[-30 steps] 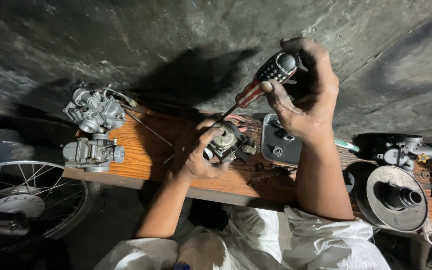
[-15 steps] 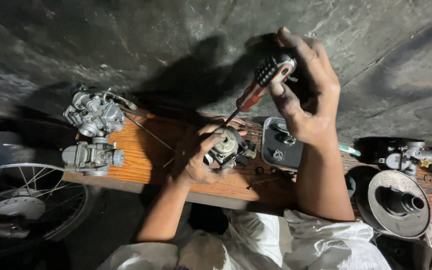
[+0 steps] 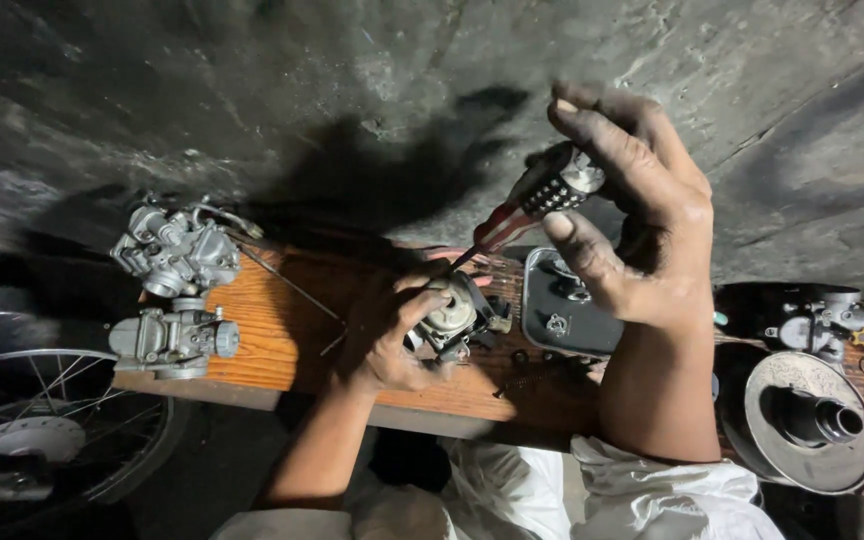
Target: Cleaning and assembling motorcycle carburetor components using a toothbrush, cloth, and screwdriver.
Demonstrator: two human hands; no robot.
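Two hands at work over the wooden bench (image 3: pixel 282 340), both bare and grimy.

A: Left hand?

B: Left hand (image 3: pixel 387 335) rests on the bench, fingers curled round the carburetor body (image 3: pixel 449 315), thumb over its top edge. Grip closed on it. The body sits on the bench about mid-plank, tilted toward the wall.

A: Right hand?

B: Right hand (image 3: pixel 642 215) is raised above and right of that carburetor body. Thumb and fingers wrap the black knurled butt of the screwdriver (image 3: pixel 527 205); palm side partly open, thumb stretched along the handle. The handle's lower part is red and clear striped. The shaft slants down and left; its tip reaches the top of the carburetor body. Exact seat of the tip: cannot tell, the left fingers hide it.

A: Around the carburetor body?

B: Just right of it, a grey metal cover plate (image 3: pixel 562 305) lies flat, partly behind the right forearm. Small dark screws lie scattered on the wood in front of it. Well to the left, two more carburetors: one (image 3: pixel 177 250) at the bench's back edge, one (image 3: pixel 172 338) nearer the front edge. A thin wire (image 3: pixel 287 285) runs from the upper one toward the left hand. Far right, a round metal pulley disc (image 3: pixel 812 420). Below the bench, left of everything, a spoked wheel (image 3: pixel 52 440).
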